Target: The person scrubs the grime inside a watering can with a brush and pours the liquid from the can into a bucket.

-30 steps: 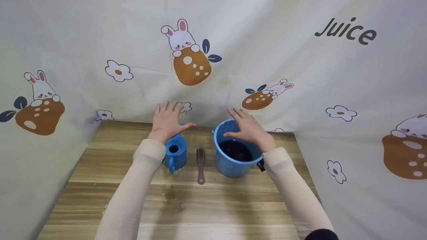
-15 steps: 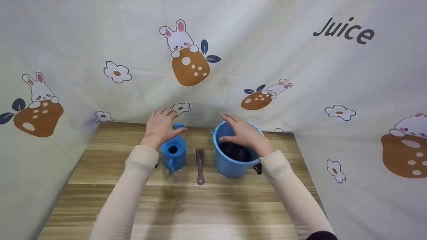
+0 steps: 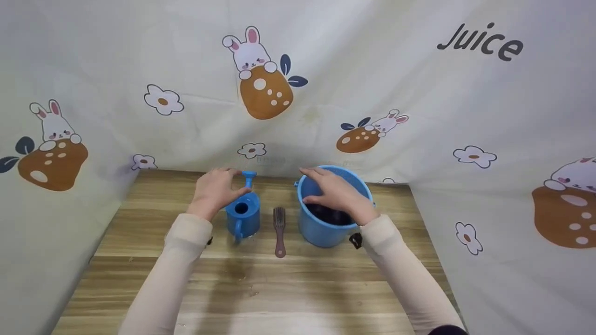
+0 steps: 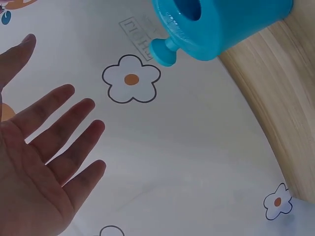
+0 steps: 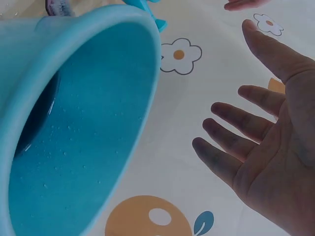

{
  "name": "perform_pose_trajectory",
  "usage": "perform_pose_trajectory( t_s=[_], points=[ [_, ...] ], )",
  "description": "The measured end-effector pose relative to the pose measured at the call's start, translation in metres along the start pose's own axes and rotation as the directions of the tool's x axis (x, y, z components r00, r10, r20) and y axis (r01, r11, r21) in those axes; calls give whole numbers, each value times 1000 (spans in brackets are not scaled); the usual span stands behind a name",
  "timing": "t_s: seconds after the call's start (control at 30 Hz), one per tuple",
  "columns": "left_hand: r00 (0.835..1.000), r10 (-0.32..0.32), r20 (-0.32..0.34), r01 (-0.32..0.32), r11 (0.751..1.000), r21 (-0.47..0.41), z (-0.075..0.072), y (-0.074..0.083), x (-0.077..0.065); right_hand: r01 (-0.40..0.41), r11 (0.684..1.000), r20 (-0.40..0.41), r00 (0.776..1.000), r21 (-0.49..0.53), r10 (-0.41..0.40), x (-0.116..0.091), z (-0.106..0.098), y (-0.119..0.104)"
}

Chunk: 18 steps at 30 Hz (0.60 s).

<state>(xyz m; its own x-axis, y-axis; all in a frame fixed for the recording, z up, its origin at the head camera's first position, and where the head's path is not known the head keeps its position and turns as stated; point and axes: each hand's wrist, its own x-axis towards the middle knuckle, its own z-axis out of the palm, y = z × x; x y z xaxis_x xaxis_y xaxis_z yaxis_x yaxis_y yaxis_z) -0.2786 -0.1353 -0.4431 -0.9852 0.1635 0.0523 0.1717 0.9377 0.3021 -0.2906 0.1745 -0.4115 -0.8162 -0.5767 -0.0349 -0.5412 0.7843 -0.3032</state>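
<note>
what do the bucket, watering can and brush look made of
Bucket: likely plastic, smooth with a soft sheen, thick rounded blue rim. Watering can: probably plastic too, smooth, evenly blue. Brush: perhaps plastic, its handle plain brownish and smooth-looking; bristle material unclear.

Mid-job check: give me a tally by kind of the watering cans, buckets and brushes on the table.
Watering can: 1, blue
Bucket: 1, blue
Brush: 1, lying between them
Total: 3
</note>
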Motion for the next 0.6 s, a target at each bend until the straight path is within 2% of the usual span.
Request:
perform_pose_trajectory(
  t_s=[0.6],
  points=[
    [998, -29, 62, 37, 992, -121, 28, -31, -22, 40, 999, 25, 999, -4, -40, -5, 20, -15]
  ],
)
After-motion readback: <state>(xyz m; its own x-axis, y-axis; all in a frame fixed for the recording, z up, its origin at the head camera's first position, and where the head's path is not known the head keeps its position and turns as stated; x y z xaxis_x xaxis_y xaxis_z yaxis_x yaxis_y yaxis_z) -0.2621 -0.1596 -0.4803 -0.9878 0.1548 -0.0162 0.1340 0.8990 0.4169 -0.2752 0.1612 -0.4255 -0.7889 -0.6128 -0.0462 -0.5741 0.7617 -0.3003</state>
